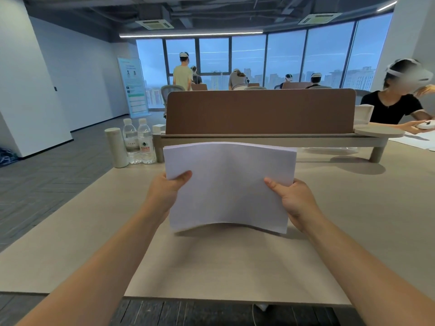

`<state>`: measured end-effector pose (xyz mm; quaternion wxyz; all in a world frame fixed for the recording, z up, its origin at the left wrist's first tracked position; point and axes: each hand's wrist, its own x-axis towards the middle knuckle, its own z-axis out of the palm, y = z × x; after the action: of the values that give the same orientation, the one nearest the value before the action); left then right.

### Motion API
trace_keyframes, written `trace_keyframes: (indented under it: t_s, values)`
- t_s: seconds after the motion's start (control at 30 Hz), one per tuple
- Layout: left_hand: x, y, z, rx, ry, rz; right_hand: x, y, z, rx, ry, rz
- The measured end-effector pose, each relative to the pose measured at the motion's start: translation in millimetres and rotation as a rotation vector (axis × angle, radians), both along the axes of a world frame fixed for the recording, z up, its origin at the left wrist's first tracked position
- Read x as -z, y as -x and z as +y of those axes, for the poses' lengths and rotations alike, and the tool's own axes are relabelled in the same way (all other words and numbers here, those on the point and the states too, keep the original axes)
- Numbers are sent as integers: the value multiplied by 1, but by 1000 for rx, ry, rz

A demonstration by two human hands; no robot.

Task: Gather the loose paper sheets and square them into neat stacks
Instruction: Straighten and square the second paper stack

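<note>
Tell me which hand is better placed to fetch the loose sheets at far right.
Probably the right hand: it grips the stack on the side nearer those sheets; the left hand would cross over.

Pale desk (235, 267), brown divider (259, 111), wide windows (282, 57) behind

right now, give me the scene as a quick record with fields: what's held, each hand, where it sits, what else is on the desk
held: paper stack, bowed up across its middle
left hand: grips the stack's left edge, thumb on top
right hand: grips the right edge, thumb on top
position: over the desk; cannot tell if the near corners touch it
far left of desk: water bottles, pale flask
behind: brown divider
state: sheets gathered, not yet laid down
</note>
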<state>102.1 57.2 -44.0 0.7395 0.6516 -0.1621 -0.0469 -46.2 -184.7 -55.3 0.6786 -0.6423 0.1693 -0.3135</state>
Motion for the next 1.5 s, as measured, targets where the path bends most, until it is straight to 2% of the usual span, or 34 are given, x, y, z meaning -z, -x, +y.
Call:
trace_keyframes:
  t_s: [0.23, 0.53, 0.67, 0.93, 1.07, 1.5]
  values:
    - [22, 1, 11, 52, 16, 73, 15, -1, -6, -36, 68, 64]
    - [9, -8, 9, 55, 40, 13, -1, -7, -7, -37, 62, 28]
    - [21, -5, 13, 107, -31, 24, 16, -8, -9, -82, 49, 80]
    - [16, -8, 11, 78, 68, 33, 10, -15, -9, -63, 13, 22]
    - [28, -5, 11, 80, 39, 78, 23, -17, -7, -12, 48, 75]
    - [23, -6, 8, 52, 27, 35, 18, -17, -11, -12, 52, 77]
